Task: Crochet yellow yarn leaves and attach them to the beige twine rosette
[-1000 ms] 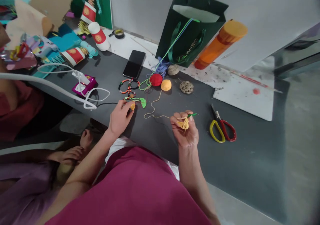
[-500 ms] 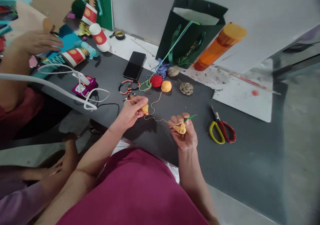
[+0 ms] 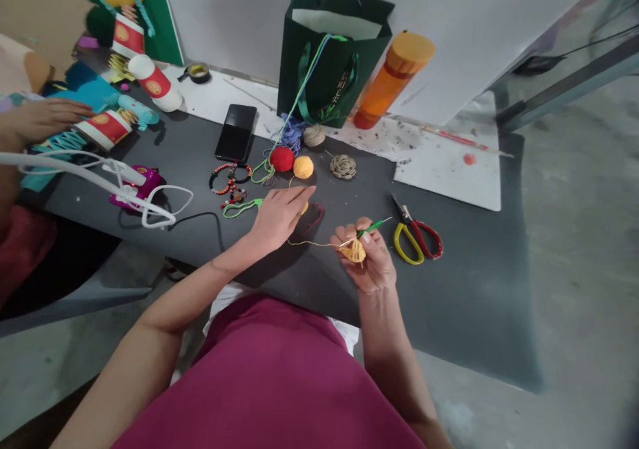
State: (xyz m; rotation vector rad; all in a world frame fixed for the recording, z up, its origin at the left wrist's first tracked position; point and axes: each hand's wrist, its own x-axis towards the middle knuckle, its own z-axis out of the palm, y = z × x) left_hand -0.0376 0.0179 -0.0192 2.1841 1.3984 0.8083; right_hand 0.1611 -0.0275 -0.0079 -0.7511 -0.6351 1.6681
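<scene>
The yellow crocheted piece (image 3: 353,253) sits pinched in the right hand (image 3: 373,266), held narrow between thumb and fingers, with a green crochet hook (image 3: 373,231) angled up through the same grip toward 2 o'clock. A fine yarn strand (image 3: 314,243) runs from the piece toward 9 o'clock, to the left hand (image 3: 278,217). That hand has just opened and moved out over the bench, its fingers stretched flat toward 2 o'clock, and a small yellow tuft (image 3: 304,208) peeks past the fingertips. Whether they touch it I cannot tell. Just above, at 12 o'clock, lie an orange-yellow yarn ball (image 3: 303,167) and a red yarn ball (image 3: 282,159), with a coiled twine ball (image 3: 343,166) beside them. Red-and-yellow-handled scissors (image 3: 417,236) rest at 3 o'clock from the right hand, and the dark bench (image 3: 464,302) runs on past them. Its near edge passes just below both wrists, and a co-worker's hand (image 3: 44,118) lies far off at 9 o'clock.
</scene>
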